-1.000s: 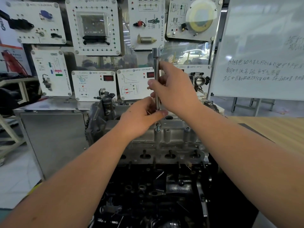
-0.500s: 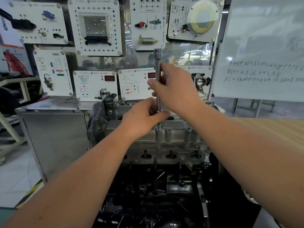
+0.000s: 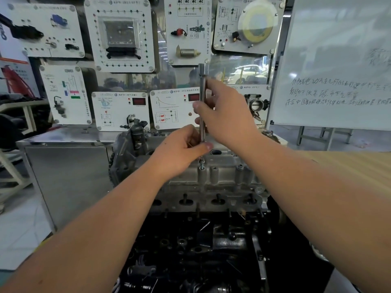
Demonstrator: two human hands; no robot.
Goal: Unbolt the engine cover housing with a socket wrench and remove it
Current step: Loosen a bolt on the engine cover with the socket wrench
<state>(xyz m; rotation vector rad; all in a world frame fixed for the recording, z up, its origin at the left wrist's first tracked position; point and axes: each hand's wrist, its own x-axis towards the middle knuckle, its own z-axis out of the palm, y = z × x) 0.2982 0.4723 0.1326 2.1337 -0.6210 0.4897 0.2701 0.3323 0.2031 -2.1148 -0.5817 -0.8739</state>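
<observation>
A long steel socket wrench shaft (image 3: 202,85) stands upright over the grey engine cover housing (image 3: 220,176). My right hand (image 3: 228,115) grips the shaft's upper half. My left hand (image 3: 182,151) pinches its lower end just above a bolt (image 3: 201,164) that sticks up, threads showing, from a boss on the housing's near edge. The socket tip is hidden behind my left fingers. The housing sits on top of the dark engine block (image 3: 196,250).
Training panels (image 3: 120,34) with gauges and sensors hang on the wall behind the engine. A steel cabinet (image 3: 65,176) stands at left, a whiteboard (image 3: 338,66) at right, a wooden tabletop (image 3: 349,166) beyond my right forearm.
Both hands keep their hold on the shaft. The right hand's fingers have shifted slightly around it, and the bolt shows a little more thread above the boss.
</observation>
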